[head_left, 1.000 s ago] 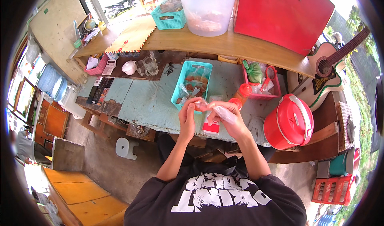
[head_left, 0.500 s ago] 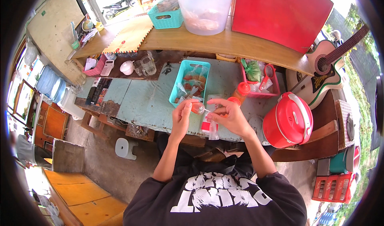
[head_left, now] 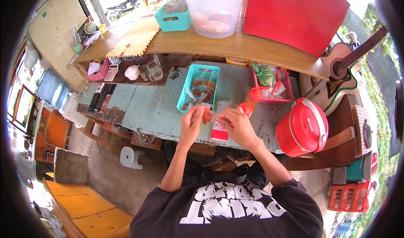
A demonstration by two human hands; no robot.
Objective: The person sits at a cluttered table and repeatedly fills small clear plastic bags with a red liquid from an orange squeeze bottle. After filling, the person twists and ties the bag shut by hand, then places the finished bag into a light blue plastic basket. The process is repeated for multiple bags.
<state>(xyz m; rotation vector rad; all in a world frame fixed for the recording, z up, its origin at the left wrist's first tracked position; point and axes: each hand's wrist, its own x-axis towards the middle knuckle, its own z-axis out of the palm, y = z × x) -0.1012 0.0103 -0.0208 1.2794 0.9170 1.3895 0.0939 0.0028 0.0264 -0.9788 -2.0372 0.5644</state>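
Note:
Over the front edge of the table, my left hand is closed on a small clear plastic bag with orange-red content at its bottom. Thumb and fingers of my right hand pinch the bag's other end. Just beyond my left hand is a turquoise basket holding clear bags of reddish-brown pieces. A red-and-white packet lies below the bag, between my hands. Near my right hand are an orange-red squeeze bottle and another red-topped container, partly hidden.
A red lidded cooler stands at the right. Behind the bottles sits a pink basket. The raised wooden shelf carries a large clear tub and a red board. Glass mugs stand at the back left.
The bag's loose end, which hung below my right hand, is no longer seen hanging there. My right hand has shifted slightly left and down, and the packet beneath is more exposed.

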